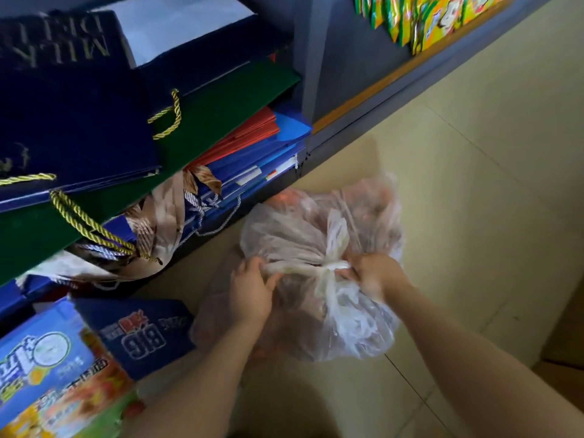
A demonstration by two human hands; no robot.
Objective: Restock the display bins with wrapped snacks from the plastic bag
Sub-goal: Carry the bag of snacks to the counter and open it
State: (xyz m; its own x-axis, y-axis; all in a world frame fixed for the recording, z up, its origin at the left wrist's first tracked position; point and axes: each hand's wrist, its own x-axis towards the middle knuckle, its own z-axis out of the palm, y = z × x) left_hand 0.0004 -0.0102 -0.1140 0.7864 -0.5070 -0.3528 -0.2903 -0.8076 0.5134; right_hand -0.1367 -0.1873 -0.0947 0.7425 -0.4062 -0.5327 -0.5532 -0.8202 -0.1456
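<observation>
Two bare hands work at the knotted neck of a translucent plastic bag (pixel 294 235) bulging with wrapped snacks, which sits in a cardboard box (pixel 347 159) on the tiled floor beside dark shelving. The left hand (pixel 251 289) grips one twisted handle; the right hand (pixel 368 273) pinches the knot (pixel 331 267). Gift bags (pixel 94 121) with gold cord handles crowd the shelves at left.

Thin glossy translucent plastic bag (pixel 294 235); matt paper gift bags (pixel 76 121) w/ twisted cord handles.
</observation>
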